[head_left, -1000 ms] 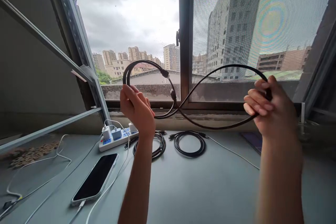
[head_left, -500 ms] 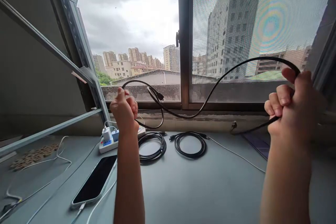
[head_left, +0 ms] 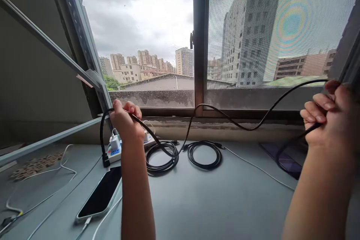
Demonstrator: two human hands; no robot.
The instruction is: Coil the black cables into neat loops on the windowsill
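Note:
A black cable point(head_left: 222, 111) stretches in loose waves between my two raised hands, above the desk. My left hand point(head_left: 125, 118) is closed around it near one end, and that end's plug point(head_left: 105, 160) hangs down on the left, in front of the power strip. My right hand point(head_left: 327, 114) grips the cable at the far right, where a stretch curves down below the fist. Part of the cable sags between the hands in front of a coiled black cable point(head_left: 149, 169). A second coiled black cable point(head_left: 197, 163) lies on the desk to its right.
A phone point(head_left: 98, 197) with a white charging lead lies at the left. Behind my left wrist is a white power strip point(head_left: 115, 156) with plugs. A metal frame point(head_left: 56, 135) crosses the left side. The window point(head_left: 199, 45) stands behind the grey desk point(head_left: 225, 202).
Both hands have moved outward, the right also lower. The cable between them is stretched wider and hangs lower. Its plug has swung from right of my left hand to below it on the left.

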